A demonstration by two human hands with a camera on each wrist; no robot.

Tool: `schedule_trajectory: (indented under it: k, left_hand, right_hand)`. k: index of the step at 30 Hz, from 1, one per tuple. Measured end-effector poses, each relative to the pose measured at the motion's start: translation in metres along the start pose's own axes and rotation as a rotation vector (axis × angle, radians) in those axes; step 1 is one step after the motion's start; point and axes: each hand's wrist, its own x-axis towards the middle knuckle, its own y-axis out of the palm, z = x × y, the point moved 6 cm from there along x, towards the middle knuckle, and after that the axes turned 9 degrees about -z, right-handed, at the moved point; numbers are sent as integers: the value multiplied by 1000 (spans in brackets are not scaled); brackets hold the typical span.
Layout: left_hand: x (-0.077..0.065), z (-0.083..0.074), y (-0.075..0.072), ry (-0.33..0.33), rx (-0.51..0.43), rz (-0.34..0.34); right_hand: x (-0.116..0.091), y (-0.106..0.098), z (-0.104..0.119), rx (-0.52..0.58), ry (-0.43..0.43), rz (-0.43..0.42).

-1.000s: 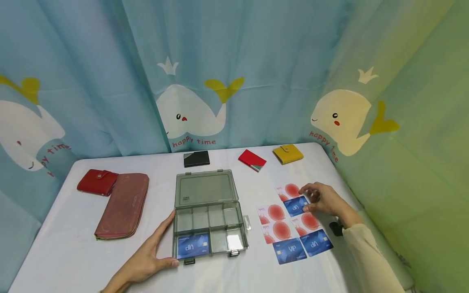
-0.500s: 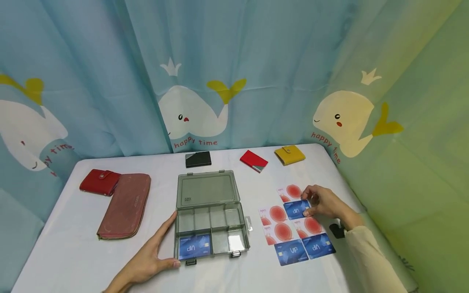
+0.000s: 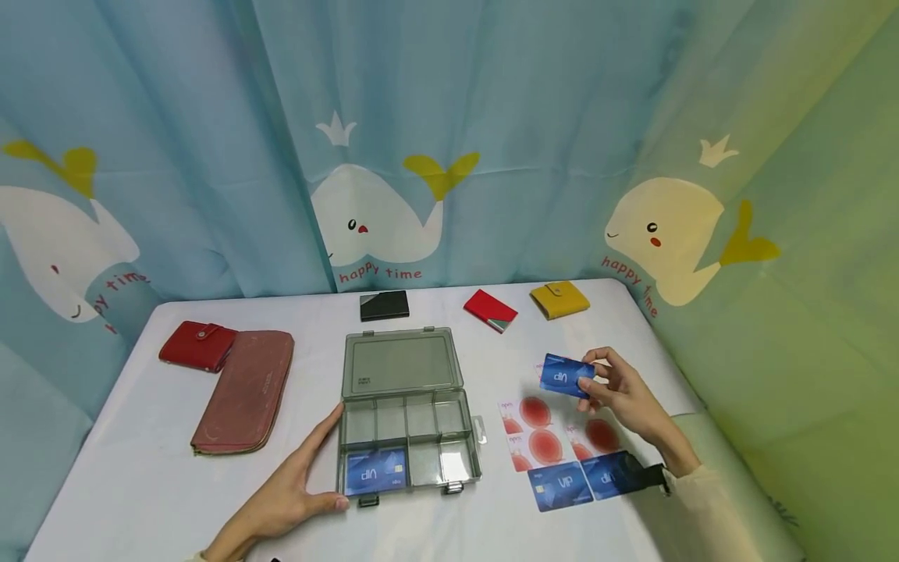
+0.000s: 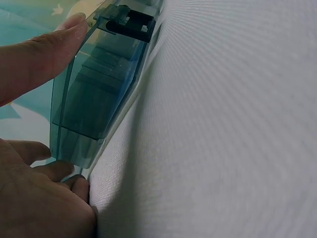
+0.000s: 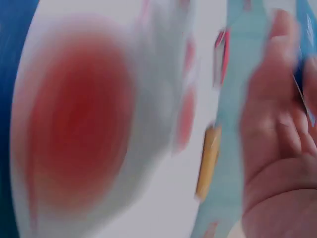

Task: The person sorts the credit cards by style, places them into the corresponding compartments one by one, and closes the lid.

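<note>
Head view: your right hand (image 3: 622,396) pinches a blue VIP card (image 3: 560,375) above the bench (image 3: 428,538); your left hand (image 3: 284,488), fingers extended, touches the divided box (image 3: 424,463).

**White-covered desk (image 3: 421,538) with a decent spread on it**

A grey see-through compartment box (image 3: 400,363) sits lid-open, touching the left hand (image 3: 284,492). Beyond that hand and off to its left, a long brownish-red wallet (image 3: 242,394) touches a smaller red snap wallet (image 3: 195,346). Just left of the right hand (image 3: 625,396) there's some pink-and-white cards (image 3: 545,447) lying flat, plus two blue VIP cards (image 3: 559,488) on its near side. Way past both hands, toward the far edge: slim black case (image 3: 384,306), slim red case (image 3: 488,309), yellow wallet (image 3: 562,301).
</note>
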Motion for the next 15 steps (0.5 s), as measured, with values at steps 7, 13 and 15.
schedule_trajectory:
  k: [7,13,15]
  left_hand:
    - [0,0,0,-29,13,0]
    - [1,0,0,-7,31,-2]
    - [2,-1,0,-3,40,-5]
  right_hand:
    - [2,75,26,77,6,-64]
    - [-5,164,42,333,135,212]
    - [-7,187,49,338,126,279]
